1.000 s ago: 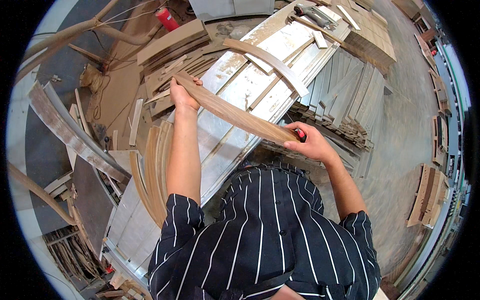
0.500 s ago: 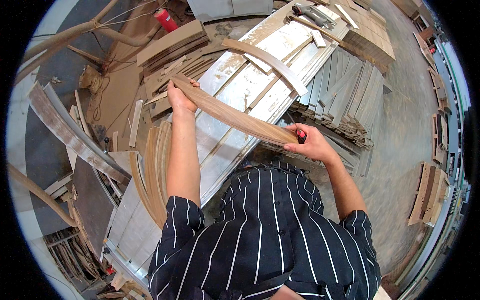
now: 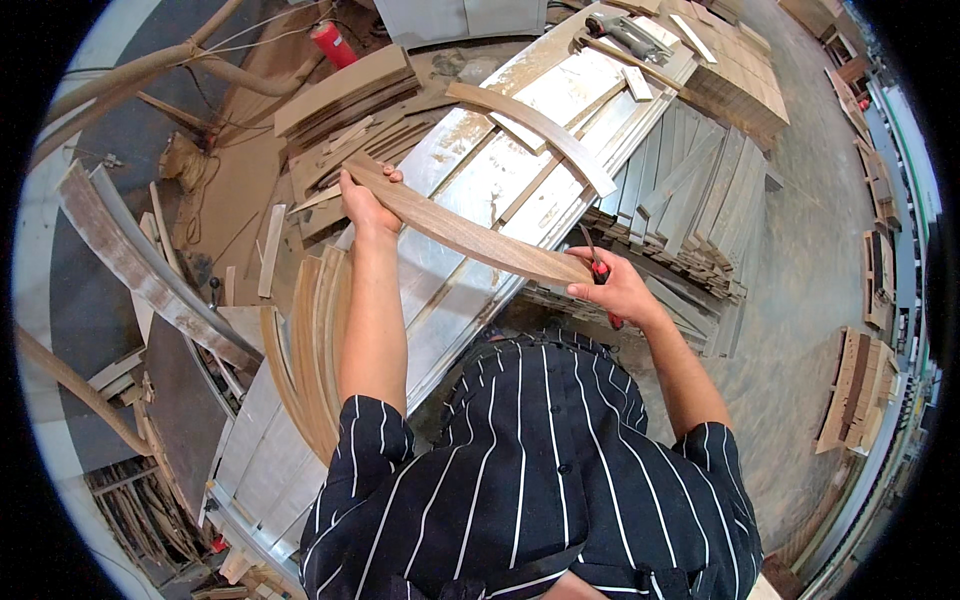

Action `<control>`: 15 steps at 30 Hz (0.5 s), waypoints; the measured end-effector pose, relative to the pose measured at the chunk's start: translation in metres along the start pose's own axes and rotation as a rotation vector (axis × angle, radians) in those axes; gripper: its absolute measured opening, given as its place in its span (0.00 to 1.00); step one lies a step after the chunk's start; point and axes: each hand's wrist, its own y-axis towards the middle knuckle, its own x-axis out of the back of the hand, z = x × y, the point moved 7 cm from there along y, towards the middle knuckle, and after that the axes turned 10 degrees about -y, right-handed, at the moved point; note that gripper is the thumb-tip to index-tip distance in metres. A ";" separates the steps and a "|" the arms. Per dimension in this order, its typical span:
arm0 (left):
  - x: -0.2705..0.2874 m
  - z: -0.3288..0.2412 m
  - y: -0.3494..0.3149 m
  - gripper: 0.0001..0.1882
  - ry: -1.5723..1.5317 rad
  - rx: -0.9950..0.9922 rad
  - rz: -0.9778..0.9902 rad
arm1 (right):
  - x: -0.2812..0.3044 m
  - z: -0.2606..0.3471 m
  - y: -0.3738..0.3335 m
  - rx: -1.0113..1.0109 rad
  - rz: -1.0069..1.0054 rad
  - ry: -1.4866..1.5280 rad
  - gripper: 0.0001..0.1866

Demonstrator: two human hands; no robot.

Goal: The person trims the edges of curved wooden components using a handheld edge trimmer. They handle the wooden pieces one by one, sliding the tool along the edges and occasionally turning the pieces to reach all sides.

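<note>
A curved brown wooden piece (image 3: 470, 235) slants across in front of me, held up over the metal worktable (image 3: 440, 320). My left hand (image 3: 370, 205) is closed round its far left end, fingertips showing past the far edge. At the near right end, my right hand (image 3: 620, 288) grips the wood with the thumb on its near side. That same hand also carries a slim tool with a red-and-black handle (image 3: 601, 272); a thin dark tip sticks out beyond the fingers, and its exact kind is unclear.
Another curved strip (image 3: 540, 125) and a grey power tool (image 3: 630, 35) lie on the worktable. Several curved pieces (image 3: 305, 350) stand by my left forearm. Stacked boards (image 3: 690, 190) sit to the right, more boards (image 3: 345, 90) at the far left, near a red cylinder (image 3: 332, 43).
The wooden piece has turned a little, showing its broad face differently. The red-and-black tool in my right hand has swung so that more of its handle shows. Both hands keep their hold.
</note>
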 end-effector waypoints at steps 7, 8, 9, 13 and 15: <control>0.010 -0.004 0.002 0.25 -0.080 0.005 0.002 | -0.012 -0.042 -0.002 -0.233 0.186 0.335 0.25; 0.010 -0.005 0.003 0.25 -0.077 0.010 0.011 | -0.013 -0.046 -0.002 -0.241 0.164 0.415 0.23; 0.010 -0.005 0.004 0.25 -0.075 0.015 0.019 | -0.015 -0.052 -0.002 -0.248 0.142 0.495 0.21; 0.005 -0.007 0.002 0.25 -0.068 0.002 0.012 | -0.014 -0.047 -0.004 -0.258 0.119 0.614 0.17; -0.001 -0.006 -0.004 0.27 -0.075 -0.010 -0.011 | -0.013 -0.046 -0.006 -0.269 0.061 0.573 0.19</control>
